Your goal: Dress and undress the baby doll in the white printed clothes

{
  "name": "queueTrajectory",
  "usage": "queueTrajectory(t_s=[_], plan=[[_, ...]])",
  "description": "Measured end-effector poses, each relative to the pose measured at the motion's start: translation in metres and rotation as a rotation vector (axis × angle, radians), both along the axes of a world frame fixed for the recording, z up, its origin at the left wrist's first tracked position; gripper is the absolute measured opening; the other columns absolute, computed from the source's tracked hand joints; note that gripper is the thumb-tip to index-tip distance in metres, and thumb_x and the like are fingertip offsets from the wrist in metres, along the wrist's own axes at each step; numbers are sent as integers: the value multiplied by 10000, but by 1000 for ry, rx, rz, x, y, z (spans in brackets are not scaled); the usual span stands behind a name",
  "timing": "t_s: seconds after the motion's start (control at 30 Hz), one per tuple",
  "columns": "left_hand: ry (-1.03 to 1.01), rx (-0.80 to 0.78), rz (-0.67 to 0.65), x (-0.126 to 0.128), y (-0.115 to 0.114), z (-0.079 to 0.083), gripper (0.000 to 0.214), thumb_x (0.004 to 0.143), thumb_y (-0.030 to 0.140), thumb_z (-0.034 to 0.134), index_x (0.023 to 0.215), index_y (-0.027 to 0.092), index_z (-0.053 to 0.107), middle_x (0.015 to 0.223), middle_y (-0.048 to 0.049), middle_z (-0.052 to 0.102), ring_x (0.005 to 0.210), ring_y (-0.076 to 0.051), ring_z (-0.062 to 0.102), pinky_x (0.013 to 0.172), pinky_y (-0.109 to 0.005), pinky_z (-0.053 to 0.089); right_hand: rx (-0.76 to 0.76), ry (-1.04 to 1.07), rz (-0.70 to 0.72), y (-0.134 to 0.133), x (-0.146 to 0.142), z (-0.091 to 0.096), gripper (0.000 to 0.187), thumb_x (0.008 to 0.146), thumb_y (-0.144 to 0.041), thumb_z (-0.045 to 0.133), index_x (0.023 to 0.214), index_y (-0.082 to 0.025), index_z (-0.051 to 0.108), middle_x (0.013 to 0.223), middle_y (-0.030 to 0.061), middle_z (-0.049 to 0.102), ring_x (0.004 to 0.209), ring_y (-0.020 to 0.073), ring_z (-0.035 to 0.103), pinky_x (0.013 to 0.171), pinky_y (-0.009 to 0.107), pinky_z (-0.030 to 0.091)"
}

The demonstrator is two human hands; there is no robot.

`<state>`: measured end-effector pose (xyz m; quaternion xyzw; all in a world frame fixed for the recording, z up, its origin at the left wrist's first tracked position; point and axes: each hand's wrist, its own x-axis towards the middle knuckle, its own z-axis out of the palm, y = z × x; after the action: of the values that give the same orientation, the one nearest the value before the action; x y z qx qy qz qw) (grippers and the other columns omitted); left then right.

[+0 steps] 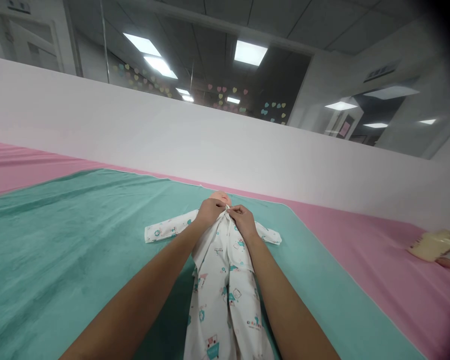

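Note:
A baby doll (222, 196) lies on its back, dressed in a white printed top (217, 245) and matching trousers (234, 300). Both sleeves stretch out sideways on the cloth. At the doll's neck, my left hand (210, 211) pinches the collar edge of the top from the left. My right hand (243, 218) pinches the other side of the same collar, fingertips almost meeting the left ones. The fabric is drawn up between them, and the front panels hang open below. Any fastener at the collar is too small to make out. My hands partly cover the doll's head.
Under the doll is a green cloth (78, 250) laid over a pink sheet (360, 240). A low white wall (195, 145) with glass above stands behind. At the far right edge lies a second doll in a pale yellow garment (431, 246).

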<state>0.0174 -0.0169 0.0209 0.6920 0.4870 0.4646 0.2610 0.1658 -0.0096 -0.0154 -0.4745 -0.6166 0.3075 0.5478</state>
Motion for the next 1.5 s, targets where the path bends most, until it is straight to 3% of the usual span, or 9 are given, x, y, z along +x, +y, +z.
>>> queueTrajectory(t_s=[0.17,0.3,0.47,0.57,0.8,0.93,1.03,1.17,1.5], plan=[[-12,-28,13,-1,4,0,178,666,290,581,618,166,699,709,-30,696,741,-187,588,670,-235,415,24,-18,15,-2,-2,3,231,636,-403,628,721,-189,647,785,21,665,772,177,583,740,290,417],[-48,-70,29,-4,5,-1,181,673,300,582,674,156,692,791,-51,697,750,-185,593,667,-241,415,57,-31,48,-5,-5,7,167,638,-353,630,694,-199,665,902,26,668,855,188,587,807,305,416],[-79,-117,7,-7,4,0,211,679,333,568,618,148,650,657,-16,649,650,-159,562,584,-236,395,109,-57,90,-7,-9,9,93,649,-302,632,662,-220,675,947,23,646,927,190,572,852,302,417],[-101,-124,9,-6,3,0,204,648,347,600,610,148,626,684,-15,646,691,-165,563,588,-233,392,149,-87,123,-8,-9,9,83,675,-291,619,667,-236,682,944,19,639,949,186,568,872,304,413],[-171,-179,1,-8,3,0,210,650,272,583,803,141,643,807,-45,676,730,-175,589,593,-242,409,148,-92,148,-8,-9,9,119,684,-342,630,689,-238,687,962,22,617,955,187,564,882,314,404],[-196,-168,21,-8,5,-1,203,637,252,593,802,145,640,835,-50,676,768,-179,586,643,-249,412,155,-75,163,-8,-9,8,132,682,-344,621,694,-223,671,957,21,623,943,187,565,870,314,402],[-223,-148,48,-7,7,-2,179,637,234,581,786,149,634,848,-48,672,792,-177,583,677,-251,409,112,-63,139,-5,-9,6,203,670,-349,624,818,-211,642,910,22,635,858,176,583,822,320,426],[-267,-152,74,-5,8,-4,169,622,211,566,768,157,630,787,-36,666,753,-176,579,660,-259,407,64,-32,109,1,-9,4,381,642,-333,650,999,-213,589,955,26,631,818,163,591,793,319,443],[-477,-231,26,-4,7,-5,130,584,189,596,709,155,597,602,1,597,574,-126,523,546,-233,381,58,-114,117,-5,-9,9,305,685,-366,607,953,-220,616,896,16,641,843,177,574,792,321,427]])
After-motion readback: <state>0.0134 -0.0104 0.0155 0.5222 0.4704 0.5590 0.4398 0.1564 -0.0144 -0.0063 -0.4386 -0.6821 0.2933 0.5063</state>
